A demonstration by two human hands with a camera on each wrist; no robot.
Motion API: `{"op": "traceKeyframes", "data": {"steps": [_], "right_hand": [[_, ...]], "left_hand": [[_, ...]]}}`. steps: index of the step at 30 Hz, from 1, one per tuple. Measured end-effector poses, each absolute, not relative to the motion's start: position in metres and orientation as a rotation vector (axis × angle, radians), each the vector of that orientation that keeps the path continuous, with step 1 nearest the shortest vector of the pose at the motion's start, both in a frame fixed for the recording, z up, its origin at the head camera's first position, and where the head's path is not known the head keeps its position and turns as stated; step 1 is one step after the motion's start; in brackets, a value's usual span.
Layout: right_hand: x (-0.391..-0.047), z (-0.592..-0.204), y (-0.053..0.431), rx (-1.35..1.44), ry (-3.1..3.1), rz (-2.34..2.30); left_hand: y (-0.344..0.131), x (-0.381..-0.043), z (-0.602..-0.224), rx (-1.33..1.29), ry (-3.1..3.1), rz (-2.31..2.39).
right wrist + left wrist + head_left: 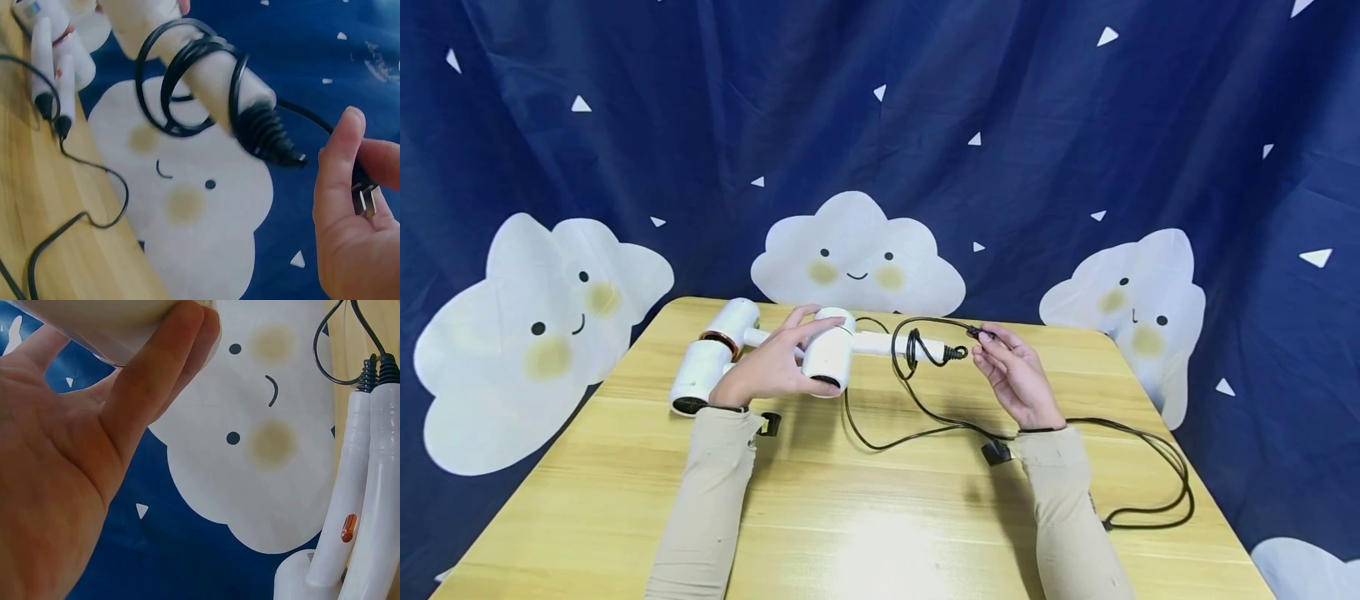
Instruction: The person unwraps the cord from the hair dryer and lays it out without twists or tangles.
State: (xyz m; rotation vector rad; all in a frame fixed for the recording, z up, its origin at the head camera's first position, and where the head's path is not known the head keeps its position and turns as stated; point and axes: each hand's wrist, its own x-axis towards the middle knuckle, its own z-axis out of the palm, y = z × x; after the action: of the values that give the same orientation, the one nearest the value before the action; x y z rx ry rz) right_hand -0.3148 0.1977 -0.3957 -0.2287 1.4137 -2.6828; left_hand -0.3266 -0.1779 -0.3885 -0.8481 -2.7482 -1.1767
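Note:
My left hand (775, 360) grips a white hair dryer (831, 354) by its barrel, above the table. Its handle (872, 343) points right, with the black cord (187, 69) looped loosely around the handle's end in the right wrist view. My right hand (1018, 383) pinches the cord's plug (364, 195) between thumb and fingers; its metal prongs show. In the left wrist view the palm and fingers curl around the dryer barrel (125, 325), which is partly cut off.
Two more white hair dryers lie at the table's back left, one farther back (735, 319) and one nearer (698, 371). Their handles (384, 494) lie side by side. Black cord (1180, 492) trails across the right of the wooden table (587, 500). A blue cloud-print curtain (700, 125) hangs behind.

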Motion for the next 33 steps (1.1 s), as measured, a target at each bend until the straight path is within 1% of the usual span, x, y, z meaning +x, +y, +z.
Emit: {"op": "traceKeyframes", "data": {"steps": [7,15,27,33], "right_hand": [[-0.303,-0.382,0.188,-0.389,1.391,-2.644],[-0.296,-0.380,0.180,-0.527,1.435,-2.556],[-0.298,-0.384,0.179,-0.535,1.527,-2.371],[-0.300,-0.388,0.176,-0.494,1.561,-2.310]], "left_hand": [[-0.184,-0.326,-0.387,-0.832,-2.711,-1.205],[-0.189,-0.326,-0.387,-0.818,-2.699,-1.220],[-0.193,-0.325,-0.386,-0.824,-2.681,-1.261],[-0.193,-0.325,-0.386,-0.805,-2.669,-1.244]]}}
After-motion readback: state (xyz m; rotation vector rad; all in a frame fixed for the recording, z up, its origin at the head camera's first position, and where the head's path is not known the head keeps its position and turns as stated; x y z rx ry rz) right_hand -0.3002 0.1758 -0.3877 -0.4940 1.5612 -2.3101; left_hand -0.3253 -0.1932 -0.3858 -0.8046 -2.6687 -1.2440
